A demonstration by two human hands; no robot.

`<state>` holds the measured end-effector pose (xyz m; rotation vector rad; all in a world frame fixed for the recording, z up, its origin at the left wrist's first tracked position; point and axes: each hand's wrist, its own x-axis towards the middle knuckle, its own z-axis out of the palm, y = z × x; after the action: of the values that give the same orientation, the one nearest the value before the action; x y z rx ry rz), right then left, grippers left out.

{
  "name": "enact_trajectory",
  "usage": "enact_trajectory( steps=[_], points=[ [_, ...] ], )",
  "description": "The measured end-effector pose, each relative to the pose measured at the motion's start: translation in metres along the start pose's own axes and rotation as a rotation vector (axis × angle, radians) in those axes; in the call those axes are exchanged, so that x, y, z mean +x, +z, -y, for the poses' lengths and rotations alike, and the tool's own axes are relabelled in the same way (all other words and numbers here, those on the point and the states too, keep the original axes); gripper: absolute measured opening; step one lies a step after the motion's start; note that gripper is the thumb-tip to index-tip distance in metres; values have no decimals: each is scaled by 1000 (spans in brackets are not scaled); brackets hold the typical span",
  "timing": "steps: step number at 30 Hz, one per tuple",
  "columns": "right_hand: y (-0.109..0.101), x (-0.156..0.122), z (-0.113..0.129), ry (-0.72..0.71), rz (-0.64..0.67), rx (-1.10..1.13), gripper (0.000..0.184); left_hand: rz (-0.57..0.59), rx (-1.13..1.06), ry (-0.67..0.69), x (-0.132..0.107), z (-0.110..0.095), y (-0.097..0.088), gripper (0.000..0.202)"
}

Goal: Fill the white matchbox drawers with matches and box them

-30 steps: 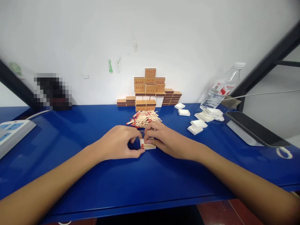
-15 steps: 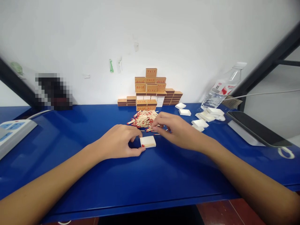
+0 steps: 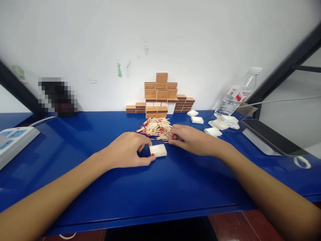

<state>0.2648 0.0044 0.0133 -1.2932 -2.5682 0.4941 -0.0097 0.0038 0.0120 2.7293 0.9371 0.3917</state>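
Observation:
A small white matchbox tray lies on the blue table in front of me, with a few red-headed matches along its near side. My left hand holds the tray by its left end, thumb at the near corner and fingers at the far one. Just right of and beyond the tray, my right hand is low over the table, thumb and fingertips pinched on a single match whose red head points left. A heap of loose matches lies directly behind, close to the right fingertips.
Stacked matchboxes stand against the wall behind the heap. Several white trays lie to the right, near a tilted water bottle and a propped phone. At the far left is a power strip.
My right hand has shifted slightly right and down from the heap's edge, its fingers closing on a match on the table. My left hand still holds the tray in place.

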Motion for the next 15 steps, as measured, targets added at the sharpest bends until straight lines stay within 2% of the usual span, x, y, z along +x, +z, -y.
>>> enact_trajectory(
  steps=[4,8,12,15],
  points=[
    [2,-2,21,-71,-113,84,18,10,-6,-11,-1,0,0,28],
    [9,-1,32,-122,-80,92,14,17,2,14,-1,1,1,27],
    [2,-1,13,-52,-189,-18,15,6,24,18,-2,2,2,29],
    [-9,-3,-11,55,-112,-159,10,4,37,25,-1,1,1,30]
  ],
)
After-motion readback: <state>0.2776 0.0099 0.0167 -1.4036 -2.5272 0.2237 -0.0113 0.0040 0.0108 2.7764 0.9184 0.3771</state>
